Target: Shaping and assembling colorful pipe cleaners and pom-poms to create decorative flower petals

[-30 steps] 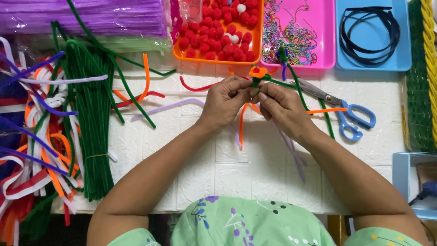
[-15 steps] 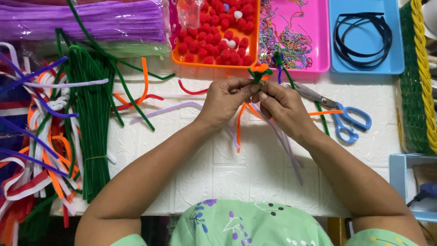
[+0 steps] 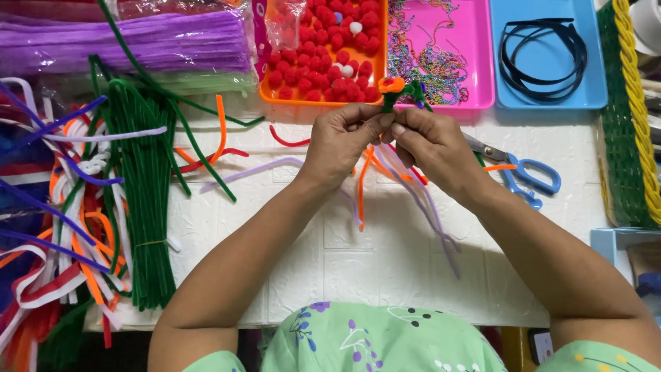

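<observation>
Head view: both hands (image 3: 389, 141) are pinching a pipe-cleaner flower (image 3: 398, 89) together, steadying its stems above the worktop (image 3: 385, 255).

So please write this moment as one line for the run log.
left hand: holds pipe-cleaner flower | right hand: holds it too | scissors: on table

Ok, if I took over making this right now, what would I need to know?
Left hand and right hand both pinch one pipe-cleaner flower above the white table.
Done: an orange bloom with green wrapped under it.
Left: loose orange and lilac stems hang untwisted below the hands.
Scissors lie right of the right hand; green pipe cleaners lie left; the tray of red pom-poms sits behind.
</observation>
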